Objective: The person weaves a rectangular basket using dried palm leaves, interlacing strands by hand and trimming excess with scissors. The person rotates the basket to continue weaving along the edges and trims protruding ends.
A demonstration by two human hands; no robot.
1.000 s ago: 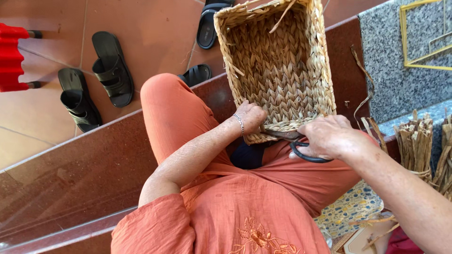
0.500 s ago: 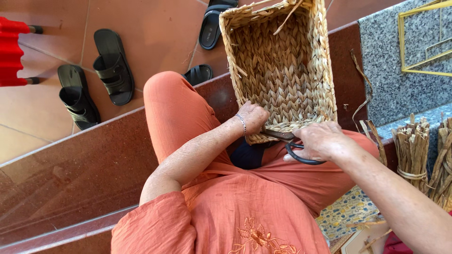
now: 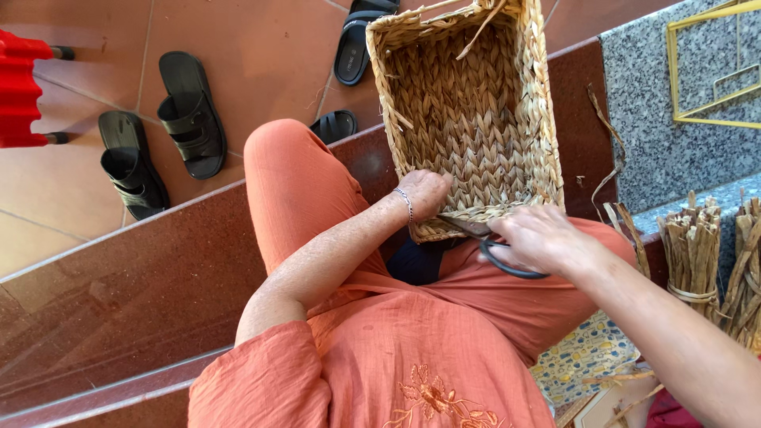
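A rectangular woven straw basket [image 3: 476, 103] rests on my lap with its open side toward me. My left hand [image 3: 424, 192], a thin bracelet at the wrist, grips the basket's near rim from inside. My right hand [image 3: 539, 238] holds black-handled scissors [image 3: 495, 252], and their blades point at the near rim of the basket. Loose straw ends stick out from the basket's far edge. I am seated in orange clothes, with my knee [image 3: 277, 150] raised on the left.
Black sandals [image 3: 162, 127] lie on the tiled floor at left, with another sandal [image 3: 357, 40] beyond the basket. A red object [image 3: 20, 87] is at the left edge. Bundles of dried straw [image 3: 705, 254] stand at right by a granite slab and a yellow frame [image 3: 713, 63].
The view has shifted slightly. My right hand with the scissors has stayed at the basket's near rim, and my left hand keeps its grip there.
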